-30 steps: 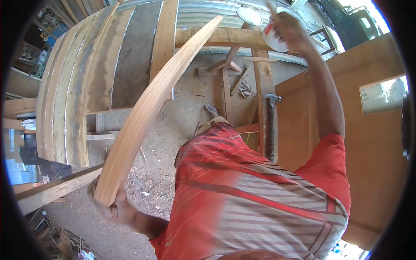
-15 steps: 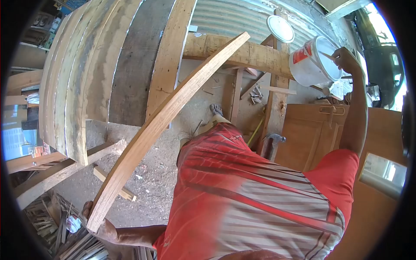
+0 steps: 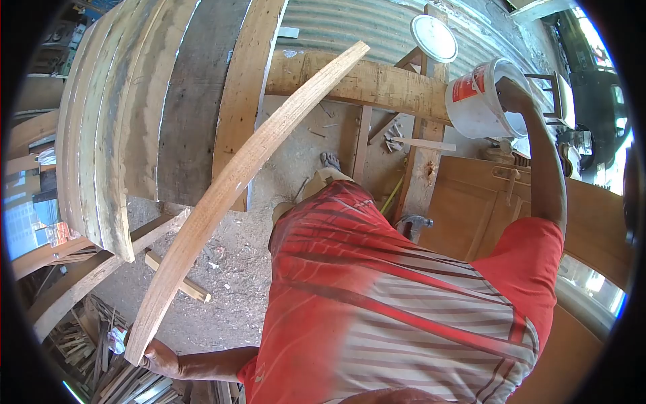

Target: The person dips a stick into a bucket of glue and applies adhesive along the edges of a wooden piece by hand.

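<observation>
My left hand [image 3: 159, 358] is closed round the lower end of a long wooden board [image 3: 225, 192]. The board runs diagonally up past the stacked planks, its far end near a horizontal beam. My right hand [image 3: 515, 95] reaches into the mouth of a white plastic bucket [image 3: 466, 111] with a red label, which is tilted toward me. Its fingers are mostly hidden by the hand and rim; half a second ago they gripped a thin stick. A round white lid [image 3: 434, 38] is beside the bucket.
Wide planks [image 3: 192, 101] stand side by side at the left. A wooden beam [image 3: 377, 84] crosses the top. A hammer [image 3: 412, 223] hangs near an upright timber, beside a panelled wooden door [image 3: 464, 209]. Scrap wood [image 3: 114, 370] is piled at lower left.
My right hand has gone deeper into the bucket, and the thin stick has passed out of sight. The board has swung slightly left and lower in view, still in my left hand.
</observation>
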